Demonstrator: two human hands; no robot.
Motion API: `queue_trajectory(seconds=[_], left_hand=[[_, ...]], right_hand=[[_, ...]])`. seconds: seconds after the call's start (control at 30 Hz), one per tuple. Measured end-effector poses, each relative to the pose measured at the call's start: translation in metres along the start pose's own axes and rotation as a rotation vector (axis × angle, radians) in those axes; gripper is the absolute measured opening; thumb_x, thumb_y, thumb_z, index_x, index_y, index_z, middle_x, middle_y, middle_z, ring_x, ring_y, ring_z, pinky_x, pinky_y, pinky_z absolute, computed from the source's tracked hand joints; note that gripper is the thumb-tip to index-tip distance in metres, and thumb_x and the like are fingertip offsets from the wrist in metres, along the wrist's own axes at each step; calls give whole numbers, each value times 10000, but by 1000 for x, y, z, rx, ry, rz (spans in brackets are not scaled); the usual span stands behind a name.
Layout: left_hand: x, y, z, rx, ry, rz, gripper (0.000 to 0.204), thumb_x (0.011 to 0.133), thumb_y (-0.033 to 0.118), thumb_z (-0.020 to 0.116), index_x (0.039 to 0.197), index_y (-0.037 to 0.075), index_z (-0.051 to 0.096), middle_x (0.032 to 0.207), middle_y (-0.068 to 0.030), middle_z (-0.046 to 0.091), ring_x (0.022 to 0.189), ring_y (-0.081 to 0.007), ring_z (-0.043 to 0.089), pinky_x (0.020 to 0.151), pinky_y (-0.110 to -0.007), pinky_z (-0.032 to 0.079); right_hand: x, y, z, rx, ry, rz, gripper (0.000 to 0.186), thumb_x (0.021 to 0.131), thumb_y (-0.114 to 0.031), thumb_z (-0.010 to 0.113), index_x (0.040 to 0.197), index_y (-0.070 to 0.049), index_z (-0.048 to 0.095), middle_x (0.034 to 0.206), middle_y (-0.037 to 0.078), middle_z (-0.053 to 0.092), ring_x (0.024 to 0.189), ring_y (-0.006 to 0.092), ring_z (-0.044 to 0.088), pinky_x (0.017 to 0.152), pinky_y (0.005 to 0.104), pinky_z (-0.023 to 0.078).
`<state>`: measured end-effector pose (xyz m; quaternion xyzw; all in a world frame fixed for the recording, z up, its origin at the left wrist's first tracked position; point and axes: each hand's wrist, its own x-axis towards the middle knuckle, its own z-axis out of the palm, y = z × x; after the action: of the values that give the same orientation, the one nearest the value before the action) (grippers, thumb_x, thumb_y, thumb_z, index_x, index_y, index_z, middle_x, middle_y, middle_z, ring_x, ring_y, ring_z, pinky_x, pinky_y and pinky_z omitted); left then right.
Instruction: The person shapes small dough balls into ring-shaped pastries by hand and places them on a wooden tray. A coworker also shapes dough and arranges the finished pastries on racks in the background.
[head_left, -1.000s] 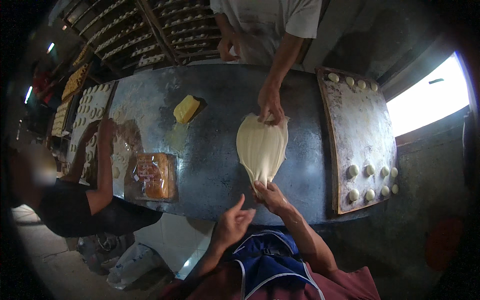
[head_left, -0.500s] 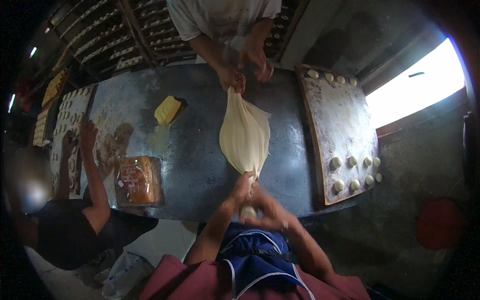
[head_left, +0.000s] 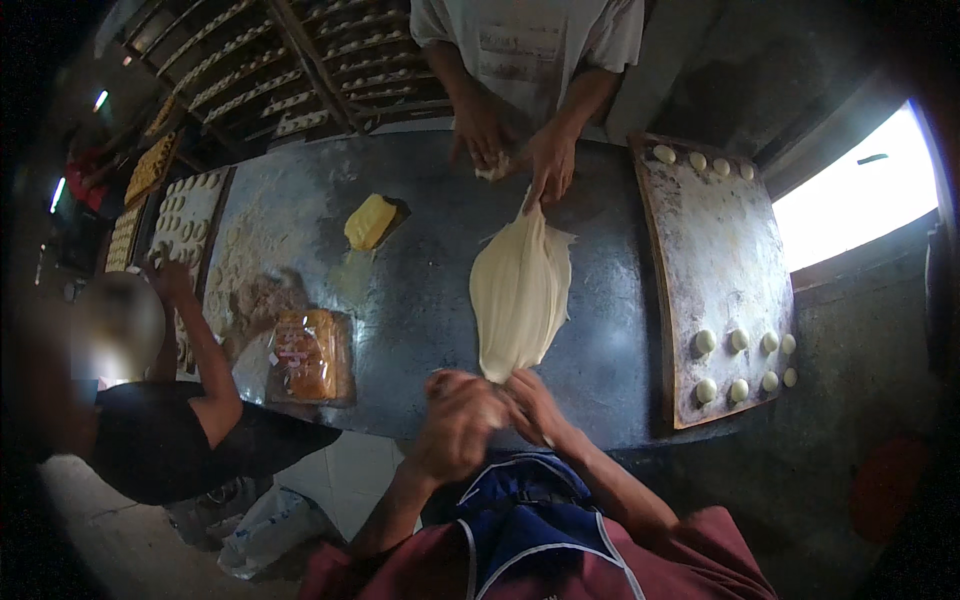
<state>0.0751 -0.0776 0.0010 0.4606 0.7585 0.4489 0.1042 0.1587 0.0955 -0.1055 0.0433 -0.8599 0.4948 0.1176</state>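
Observation:
A thin, pale sheet of dough (head_left: 520, 295) lies stretched along the dark table, gathered to a narrow end on my side. My right hand (head_left: 535, 405) is closed on that near end. Beside it, just left of the dough's tip, my left hand (head_left: 460, 420) has its fingers curled in and is blurred by motion; what it holds is hidden. Across the table, a co-worker's hand (head_left: 552, 165) pinches the far end of the dough. That person's other hand (head_left: 485, 140) has a small pale piece of dough by its fingertips.
A floured board (head_left: 720, 270) with several dough balls stands at the right. Left of the dough are a yellow block (head_left: 370, 222) and a plastic-wrapped orange-brown package (head_left: 308, 355). Another person (head_left: 200, 400) works at the left beside a tray of dough pieces (head_left: 185, 215). Racks (head_left: 330, 70) stand behind.
My right hand has moved from below the near end onto it; my left hand has shifted left off it. The co-worker's hands have changed places on the far end. The view has shifted slightly.

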Motion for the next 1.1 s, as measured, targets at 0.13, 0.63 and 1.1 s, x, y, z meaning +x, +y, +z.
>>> queue_trajectory(seconds=[0.13, 0.63, 1.1], left_hand=[[-102, -119, 44, 586, 65, -52, 241, 962, 152, 605, 1168, 70, 511, 1090, -120, 579, 1028, -293, 545, 995, -554, 313], [-5, -150, 53, 359, 486, -292, 261, 891, 57, 703, 1037, 4, 493, 912, -176, 544, 860, -372, 578, 788, -494, 448], [-48, -156, 106, 302, 133, -215, 222, 884, 105, 669, 1012, 12, 512, 880, -180, 549, 829, -404, 570, 730, -488, 445]], right_hand=[[-131, 46, -58, -736, -81, 169, 412, 787, -266, 748, 1109, -64, 589, 1144, 208, 531, 1105, 365, 504, 939, 482, 395], [-24, 95, -70, -607, -153, 547, 637, 783, -337, 765, 1213, 74, 537, 1179, 279, 593, 1182, 487, 523, 1103, 535, 375], [-137, 177, -3, -418, 44, 420, 643, 853, -196, 685, 1330, 175, 466, 1347, 463, 446, 1250, 566, 493, 1094, 586, 401]])
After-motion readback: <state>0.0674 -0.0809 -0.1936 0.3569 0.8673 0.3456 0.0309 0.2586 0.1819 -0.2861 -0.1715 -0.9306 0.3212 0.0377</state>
